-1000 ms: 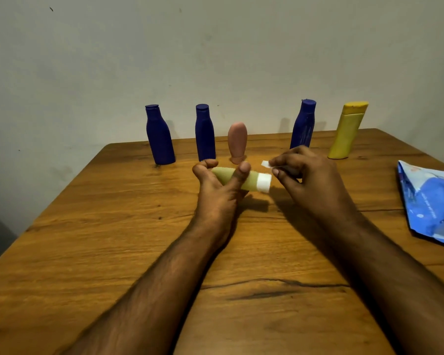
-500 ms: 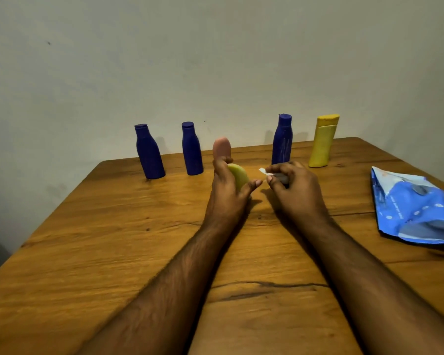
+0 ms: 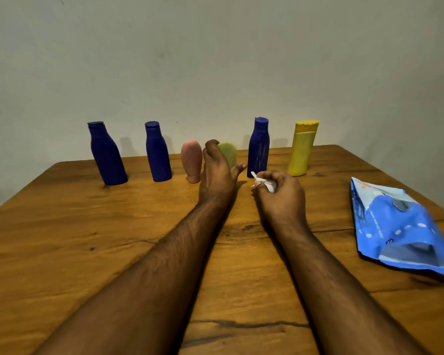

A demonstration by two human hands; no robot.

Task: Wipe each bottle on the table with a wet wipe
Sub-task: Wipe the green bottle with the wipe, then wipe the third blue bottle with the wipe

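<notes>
Along the far edge of the wooden table (image 3: 92,247), near the wall, the bottles stand in a row. Using the pink bottle (image 3: 191,160) as the anchor: two dark blue bottles (image 3: 107,155) (image 3: 157,152) sit to its left. Just right of it the left hand (image 3: 217,175) has its fingers wrapped around a green bottle (image 3: 228,153), held upright. Further right there's another dark blue bottle (image 3: 259,147), then a yellow bottle (image 3: 302,148). The right hand (image 3: 280,194), nearer the camera and right of the pink one, is clenched around a scrunched white wet wipe (image 3: 263,181). Way off right lies a blue wipes pack (image 3: 397,226).
</notes>
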